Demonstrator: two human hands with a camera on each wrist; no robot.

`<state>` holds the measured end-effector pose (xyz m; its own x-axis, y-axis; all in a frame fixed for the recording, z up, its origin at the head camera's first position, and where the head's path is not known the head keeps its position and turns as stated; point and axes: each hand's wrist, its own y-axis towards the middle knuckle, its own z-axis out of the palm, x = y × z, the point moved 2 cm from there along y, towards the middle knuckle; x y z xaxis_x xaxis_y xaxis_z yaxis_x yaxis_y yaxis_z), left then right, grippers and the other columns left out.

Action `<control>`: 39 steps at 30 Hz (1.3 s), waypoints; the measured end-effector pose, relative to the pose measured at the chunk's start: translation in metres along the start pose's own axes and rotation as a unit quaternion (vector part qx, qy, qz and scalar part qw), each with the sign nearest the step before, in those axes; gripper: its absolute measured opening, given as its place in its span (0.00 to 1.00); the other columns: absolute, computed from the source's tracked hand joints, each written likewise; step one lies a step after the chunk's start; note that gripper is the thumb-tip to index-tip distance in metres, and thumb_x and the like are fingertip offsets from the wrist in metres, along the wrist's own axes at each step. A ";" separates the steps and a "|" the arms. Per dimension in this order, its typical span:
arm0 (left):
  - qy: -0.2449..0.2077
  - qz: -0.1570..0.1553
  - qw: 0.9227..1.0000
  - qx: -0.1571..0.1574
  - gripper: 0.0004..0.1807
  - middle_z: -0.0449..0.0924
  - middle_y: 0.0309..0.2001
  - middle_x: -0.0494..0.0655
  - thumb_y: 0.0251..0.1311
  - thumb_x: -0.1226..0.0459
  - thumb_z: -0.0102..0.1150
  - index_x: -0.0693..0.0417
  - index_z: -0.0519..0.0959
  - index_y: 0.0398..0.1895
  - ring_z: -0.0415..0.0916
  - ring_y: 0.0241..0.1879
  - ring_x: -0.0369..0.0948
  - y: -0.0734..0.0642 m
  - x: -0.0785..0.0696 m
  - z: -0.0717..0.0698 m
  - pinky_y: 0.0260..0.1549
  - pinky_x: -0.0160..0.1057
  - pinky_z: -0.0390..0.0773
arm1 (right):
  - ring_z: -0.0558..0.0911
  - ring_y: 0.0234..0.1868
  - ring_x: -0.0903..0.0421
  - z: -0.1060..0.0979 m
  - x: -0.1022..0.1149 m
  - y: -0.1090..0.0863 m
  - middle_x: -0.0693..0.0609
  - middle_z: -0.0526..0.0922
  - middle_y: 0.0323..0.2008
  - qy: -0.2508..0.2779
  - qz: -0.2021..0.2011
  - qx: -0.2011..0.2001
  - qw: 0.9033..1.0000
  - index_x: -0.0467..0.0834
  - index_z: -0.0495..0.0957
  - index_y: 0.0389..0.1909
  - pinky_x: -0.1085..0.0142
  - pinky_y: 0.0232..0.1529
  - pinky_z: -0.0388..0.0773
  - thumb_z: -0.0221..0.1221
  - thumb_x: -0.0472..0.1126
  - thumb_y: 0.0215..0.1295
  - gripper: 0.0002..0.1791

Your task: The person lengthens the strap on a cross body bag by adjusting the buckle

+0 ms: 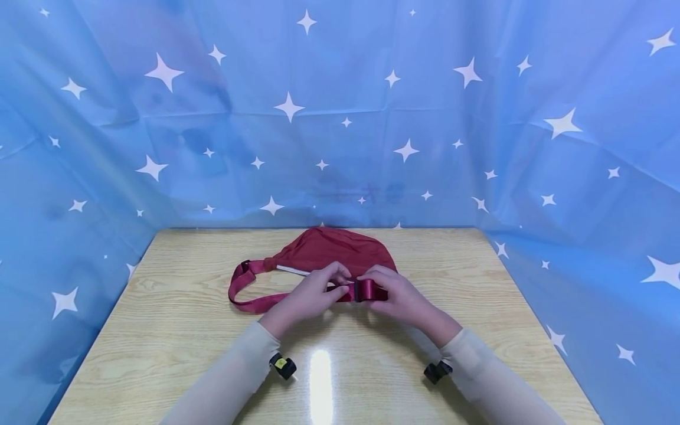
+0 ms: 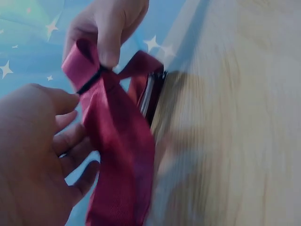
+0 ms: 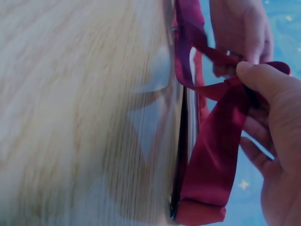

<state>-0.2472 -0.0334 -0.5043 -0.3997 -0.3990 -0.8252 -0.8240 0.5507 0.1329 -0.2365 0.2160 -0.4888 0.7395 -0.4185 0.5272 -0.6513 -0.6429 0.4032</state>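
Right hand [image 1: 402,300] is pinching looped red strap [image 1: 260,304]; left hand [image 1: 313,292] is touching it, grip unclear; red bag [image 1: 337,248] is lying beyond.

Bright, even light in the head view, white glare streak [image 1: 321,386] on the bench [image 1: 159,354], soft shadows across it, wrist views dimmer, hazier, softly blurred

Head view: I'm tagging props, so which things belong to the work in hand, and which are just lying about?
In use: red bag, red strap, black fitting, left hand, right hand.

Just around: wooden table, starry backdrop, black wrist gear.
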 end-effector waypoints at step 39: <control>0.081 0.032 0.996 -0.020 0.21 0.84 0.46 0.31 0.66 0.51 0.81 0.36 0.82 0.58 0.80 0.47 0.34 -0.001 -0.006 0.007 0.51 0.42 0.83 | 0.85 0.48 0.58 0.001 0.001 0.000 0.59 0.84 0.48 0.051 0.089 0.004 0.995 0.51 0.82 0.54 0.60 0.49 0.87 0.83 0.36 0.61 0.25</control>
<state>-0.2415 -0.0265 -0.5028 -0.5090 -0.4794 -0.7149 -0.8089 0.5503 0.2068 -0.2358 0.2147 -0.4885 0.5915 -0.4582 0.6635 -0.7683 -0.5699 0.2915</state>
